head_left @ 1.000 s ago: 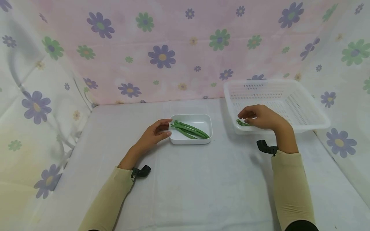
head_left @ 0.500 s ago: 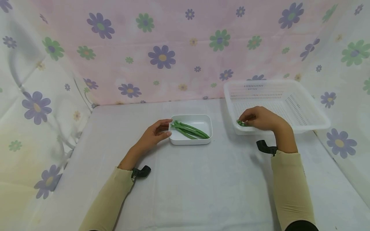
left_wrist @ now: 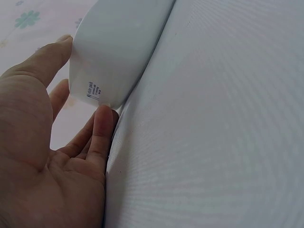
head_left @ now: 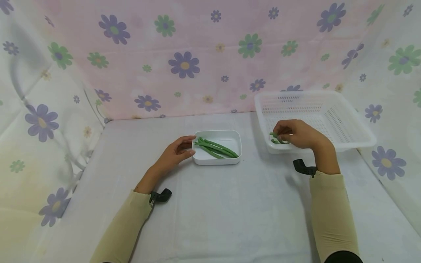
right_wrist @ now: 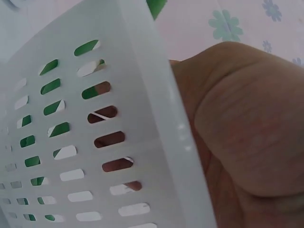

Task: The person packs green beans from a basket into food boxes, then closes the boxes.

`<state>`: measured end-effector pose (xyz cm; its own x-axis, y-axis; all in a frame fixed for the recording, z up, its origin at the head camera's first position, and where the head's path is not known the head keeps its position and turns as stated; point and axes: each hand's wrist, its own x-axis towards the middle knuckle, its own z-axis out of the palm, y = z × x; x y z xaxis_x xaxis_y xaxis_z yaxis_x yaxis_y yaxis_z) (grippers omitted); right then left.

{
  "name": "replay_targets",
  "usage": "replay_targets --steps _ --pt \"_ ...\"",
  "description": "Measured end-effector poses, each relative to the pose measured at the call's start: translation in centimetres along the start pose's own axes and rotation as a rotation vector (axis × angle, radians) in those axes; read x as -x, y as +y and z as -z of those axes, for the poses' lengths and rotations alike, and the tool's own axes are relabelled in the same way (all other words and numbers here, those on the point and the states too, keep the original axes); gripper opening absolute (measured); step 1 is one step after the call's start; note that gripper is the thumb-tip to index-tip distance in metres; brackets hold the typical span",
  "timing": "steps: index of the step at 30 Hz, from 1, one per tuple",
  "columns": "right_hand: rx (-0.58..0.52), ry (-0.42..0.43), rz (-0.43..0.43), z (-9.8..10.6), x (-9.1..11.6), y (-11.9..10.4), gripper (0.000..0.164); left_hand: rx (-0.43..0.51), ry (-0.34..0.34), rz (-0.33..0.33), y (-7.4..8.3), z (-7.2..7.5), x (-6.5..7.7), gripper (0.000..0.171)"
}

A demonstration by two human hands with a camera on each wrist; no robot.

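In the head view, a small white rectangular dish (head_left: 217, 162) holds several long green beans (head_left: 218, 148). My left hand (head_left: 174, 150) touches its left end with spread fingers and thumb. In the left wrist view, the fingertips (left_wrist: 103, 114) meet the dish's outer wall (left_wrist: 111, 52), which bears small blue print. At the near left corner of a white slotted basket (head_left: 355, 143), my right hand (head_left: 297, 133) pinches a green bean (head_left: 274, 135) between thumb and fingers. More beans (head_left: 275, 141) lie beneath it, partly hidden by the hand. Through the basket's slots, green shows in the right wrist view.
A white cloth (head_left: 230, 208) covers the table. Flowered curtains (head_left: 204, 87) stand behind it and at both sides. The basket's raised rim (right_wrist: 161, 95) lies beside my right hand. Each wrist carries a black camera mount (head_left: 161, 195).
My right hand dipped toward the beans in the basket, closed on them, then rose slightly with a bean's tip lifted above the others. The left hand and dish stayed still.
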<state>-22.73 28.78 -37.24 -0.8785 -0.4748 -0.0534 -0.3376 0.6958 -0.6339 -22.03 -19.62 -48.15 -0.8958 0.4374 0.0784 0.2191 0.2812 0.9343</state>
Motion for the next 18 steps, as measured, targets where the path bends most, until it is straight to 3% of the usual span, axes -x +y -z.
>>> replay_targets --steps 7,18 --pt "-0.012 0.116 0.122 0.05 0.05 -0.09 0.012 -0.005 -0.004 0.000 0.05 0.02 0.06 0.058" --pt "-0.012 0.345 0.152 -0.18 -0.44 -0.84 0.013 -0.003 -0.004 -0.001 0.22 -0.02 0.08 0.059"
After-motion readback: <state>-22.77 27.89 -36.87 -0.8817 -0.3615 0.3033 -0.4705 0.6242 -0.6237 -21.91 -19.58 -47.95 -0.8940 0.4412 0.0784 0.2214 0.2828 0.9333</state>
